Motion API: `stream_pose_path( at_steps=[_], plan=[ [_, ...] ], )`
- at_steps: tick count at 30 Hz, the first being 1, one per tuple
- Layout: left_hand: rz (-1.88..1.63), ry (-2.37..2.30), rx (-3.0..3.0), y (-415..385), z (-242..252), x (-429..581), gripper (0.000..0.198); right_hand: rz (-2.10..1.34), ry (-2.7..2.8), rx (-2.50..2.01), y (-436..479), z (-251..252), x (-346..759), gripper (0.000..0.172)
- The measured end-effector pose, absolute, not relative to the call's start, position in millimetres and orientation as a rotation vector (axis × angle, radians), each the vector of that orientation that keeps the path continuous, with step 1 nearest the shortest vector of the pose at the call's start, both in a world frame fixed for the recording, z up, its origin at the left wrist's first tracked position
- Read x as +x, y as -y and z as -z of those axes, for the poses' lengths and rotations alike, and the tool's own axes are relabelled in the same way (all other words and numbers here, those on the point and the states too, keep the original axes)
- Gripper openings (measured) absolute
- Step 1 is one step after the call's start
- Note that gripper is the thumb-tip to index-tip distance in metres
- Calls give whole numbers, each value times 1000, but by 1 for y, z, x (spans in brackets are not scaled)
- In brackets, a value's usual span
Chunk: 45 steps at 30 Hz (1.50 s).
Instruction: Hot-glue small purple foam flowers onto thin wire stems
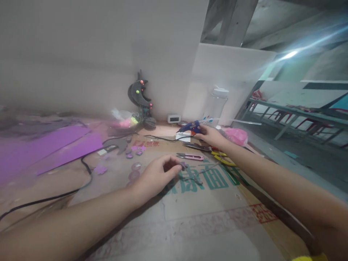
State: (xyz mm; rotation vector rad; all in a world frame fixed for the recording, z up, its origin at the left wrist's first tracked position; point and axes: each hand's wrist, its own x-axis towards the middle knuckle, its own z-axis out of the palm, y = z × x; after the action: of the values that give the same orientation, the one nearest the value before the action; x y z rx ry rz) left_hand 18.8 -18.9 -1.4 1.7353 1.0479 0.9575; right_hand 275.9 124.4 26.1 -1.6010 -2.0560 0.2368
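Note:
My left hand (pixel 163 172) is over the cardboard, thumb and fingertips pinched on a small purple foam piece (pixel 183 166). Farther back, my right hand (pixel 210 136) has its fingers closed about a blue glue gun (pixel 192 127), its nozzle pointing left. A clear glue stick (pixel 244 122) juts out to the right behind it. Between the hands lie pink thread snips (pixel 190 157) and dark-bladed scissors (pixel 197 146). Yellow-handled pliers (pixel 223 159) rest below my right forearm. Several purple flower cutouts (pixel 100 169) are scattered left of my left hand.
Purple sheets (pixel 67 148) and a black cord (pixel 46 199) lie at the left. A dark crescent-shaped ornament (pixel 139 95) stands at the wall, near a small white clock (pixel 174 119). A clear bottle (pixel 216 107) and a pink bag (pixel 237 136) are at the back right.

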Motion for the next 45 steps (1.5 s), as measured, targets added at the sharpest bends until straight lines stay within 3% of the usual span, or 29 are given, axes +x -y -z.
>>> stream_pose_path(
  at_steps=[3,14,22,34,45],
  plan=[
    [-954,-1044,1713,19,2,19,20,-210,2053,-1685,-139,-29,268,43],
    [-973,-1043,1678,19,2,20,19,-210,1888,-1756,-121,-41,262,36],
    [-1026,-1047,1596,16,6,20,21,-516,1846,-1229,-27,-31,263,35],
    [-1063,-1120,1563,18,0,20,16,-584,1989,-1156,23,-11,262,28],
    [-1121,-1122,1568,15,3,18,15,-294,2135,-1174,24,-10,262,20]
  ],
)
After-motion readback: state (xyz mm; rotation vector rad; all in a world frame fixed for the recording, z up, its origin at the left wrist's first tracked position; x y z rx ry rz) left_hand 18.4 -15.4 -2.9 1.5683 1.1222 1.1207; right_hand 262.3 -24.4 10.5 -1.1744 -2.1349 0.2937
